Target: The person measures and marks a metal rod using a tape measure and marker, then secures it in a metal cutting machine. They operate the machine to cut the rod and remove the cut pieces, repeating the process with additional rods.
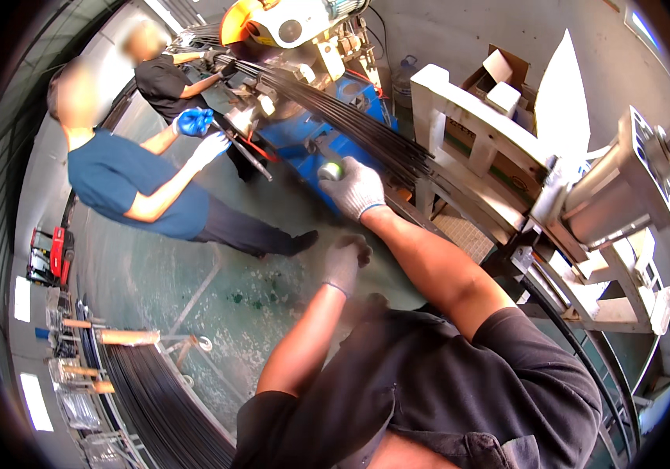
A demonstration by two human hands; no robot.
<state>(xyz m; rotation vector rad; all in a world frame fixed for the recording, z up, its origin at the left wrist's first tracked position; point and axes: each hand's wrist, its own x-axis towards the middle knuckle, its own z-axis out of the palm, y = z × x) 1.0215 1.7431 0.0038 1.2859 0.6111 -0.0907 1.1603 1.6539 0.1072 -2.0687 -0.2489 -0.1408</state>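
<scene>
My right hand (360,190), in a pale knitted glove, reaches forward with its fingers closed round a small, round white-and-green object (330,171). What kind of object it is does not show. Just past that hand runs a bundle of long dark rods (327,109), lying across a blue machine frame (303,156). My left hand (344,262), gloved the same way, is held nearer my body with its fingers curled in. Whether anything is inside those fingers is hidden.
A co-worker in a dark blue shirt (124,176) with blue gloves holds a rod (249,156); another in black (164,82) handles the bundle's far end. A yellow-and-white machine (288,23) stands behind. A white frame (483,133) is at right, dark rods (155,391) at lower left.
</scene>
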